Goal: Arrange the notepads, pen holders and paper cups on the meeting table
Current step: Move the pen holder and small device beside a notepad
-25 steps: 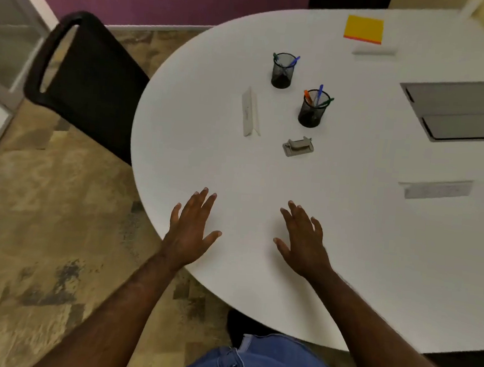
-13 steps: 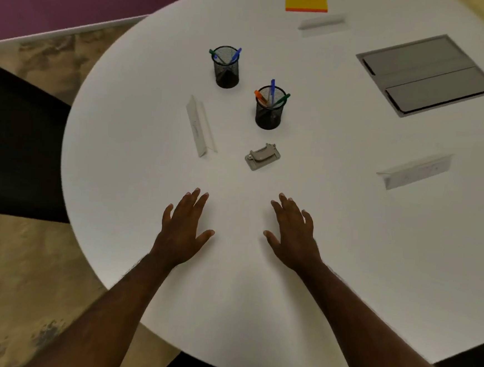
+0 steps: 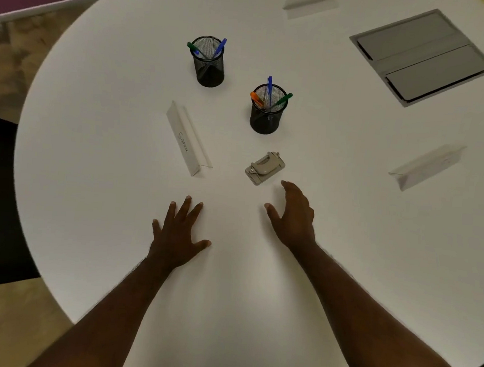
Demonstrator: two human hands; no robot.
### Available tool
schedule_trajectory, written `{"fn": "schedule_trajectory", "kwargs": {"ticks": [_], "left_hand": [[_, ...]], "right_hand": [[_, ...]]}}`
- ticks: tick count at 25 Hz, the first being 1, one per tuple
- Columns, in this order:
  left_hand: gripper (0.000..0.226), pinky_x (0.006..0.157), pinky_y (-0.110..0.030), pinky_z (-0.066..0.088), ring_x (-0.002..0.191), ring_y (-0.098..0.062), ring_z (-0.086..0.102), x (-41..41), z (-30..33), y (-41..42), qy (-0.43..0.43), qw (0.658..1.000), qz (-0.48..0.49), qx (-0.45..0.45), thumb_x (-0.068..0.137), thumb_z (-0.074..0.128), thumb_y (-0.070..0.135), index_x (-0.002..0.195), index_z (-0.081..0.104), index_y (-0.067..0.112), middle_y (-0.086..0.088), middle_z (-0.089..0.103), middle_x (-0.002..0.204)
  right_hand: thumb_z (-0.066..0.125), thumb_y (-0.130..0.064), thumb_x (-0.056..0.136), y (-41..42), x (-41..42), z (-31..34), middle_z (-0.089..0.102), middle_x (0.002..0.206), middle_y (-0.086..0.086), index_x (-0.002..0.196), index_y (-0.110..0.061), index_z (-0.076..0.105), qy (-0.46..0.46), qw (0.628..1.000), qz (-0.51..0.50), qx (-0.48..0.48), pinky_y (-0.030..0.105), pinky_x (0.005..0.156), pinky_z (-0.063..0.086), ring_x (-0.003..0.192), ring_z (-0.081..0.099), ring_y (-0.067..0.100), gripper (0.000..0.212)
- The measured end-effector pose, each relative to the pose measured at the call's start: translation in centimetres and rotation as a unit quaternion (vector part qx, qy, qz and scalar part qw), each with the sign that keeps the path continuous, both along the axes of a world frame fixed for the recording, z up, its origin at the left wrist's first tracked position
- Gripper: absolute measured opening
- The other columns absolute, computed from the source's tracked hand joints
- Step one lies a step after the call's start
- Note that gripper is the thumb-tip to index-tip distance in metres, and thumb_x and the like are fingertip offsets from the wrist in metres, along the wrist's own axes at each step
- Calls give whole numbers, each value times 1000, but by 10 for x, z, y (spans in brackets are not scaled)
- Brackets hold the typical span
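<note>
Both hands (image 3: 178,237) empty beside hole punch (image 3: 265,168)

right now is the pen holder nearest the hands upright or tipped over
Upright. The near pen holder stands on its base on the table, its open rim facing up, with pens sticking out the top.

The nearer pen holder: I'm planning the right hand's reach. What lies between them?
In the head view, a small grey hole punch lies between the right hand and the nearer pen holder.
</note>
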State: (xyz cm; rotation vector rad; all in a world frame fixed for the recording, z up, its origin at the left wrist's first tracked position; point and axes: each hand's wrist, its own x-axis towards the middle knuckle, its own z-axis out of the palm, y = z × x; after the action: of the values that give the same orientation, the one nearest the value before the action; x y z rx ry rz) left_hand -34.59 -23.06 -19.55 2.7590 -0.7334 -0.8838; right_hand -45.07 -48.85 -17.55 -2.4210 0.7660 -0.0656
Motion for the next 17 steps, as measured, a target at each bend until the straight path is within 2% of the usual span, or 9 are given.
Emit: {"fn": "schedule_trajectory", "kwargs": {"ticks": [3,5,7,9,12,15,17], "left_hand": [[95,112,-69,7,150,-25,-15,4,-8,4,7,1000,-2,6,81,53,71,152,-4,43,11,-18,162],[95,111,-69,5,150,-24,-17,4,-12,4,11,1000,1,-2,82,53,71,152,-4,43,12,-20,160],[95,111,-70,4,149,-24,-18,4,-14,5,15,1000,2,-8,82,53,70,152,-4,43,14,-24,158],[94,111,-70,5,149,-24,-19,4,-15,6,11,1000,0,-7,82,52,71,151,-6,44,16,-28,154],[93,111,-69,3,149,-23,-20,3,-15,6,12,1000,-2,-3,83,49,72,151,-9,45,16,-32,151],[93,112,-68,3,148,-23,-22,4,-12,6,20,1000,-9,-2,84,48,71,151,-11,44,14,-32,153],[92,114,-65,4,149,-23,-18,4,-8,4,24,1000,0,-3,87,49,66,153,-8,39,10,-23,159]], "right_hand": [[64,-31,91,1,40,-5,49,136,12,140,-6,42,-57,990,-101,78,44,100,43,121,50,30,59],[66,-22,90,2,66,-6,56,120,13,131,-2,50,-98,972,-170,132,33,88,46,106,57,30,49],[64,-21,89,1,87,-6,61,106,9,121,-5,54,-113,951,-234,165,22,77,41,98,60,28,37],[61,-20,88,2,101,-8,62,98,3,118,-8,53,-110,928,-289,207,28,80,47,95,61,25,33],[60,-13,87,3,111,-10,60,101,-3,118,-10,54,-121,895,-340,262,36,89,53,95,61,19,32],[59,-3,84,3,114,-8,65,115,8,118,-8,57,-138,861,-377,311,37,87,56,101,65,23,34],[60,0,84,3,110,-4,66,113,12,119,-7,58,-137,858,-366,334,38,86,57,98,66,26,36]]}}
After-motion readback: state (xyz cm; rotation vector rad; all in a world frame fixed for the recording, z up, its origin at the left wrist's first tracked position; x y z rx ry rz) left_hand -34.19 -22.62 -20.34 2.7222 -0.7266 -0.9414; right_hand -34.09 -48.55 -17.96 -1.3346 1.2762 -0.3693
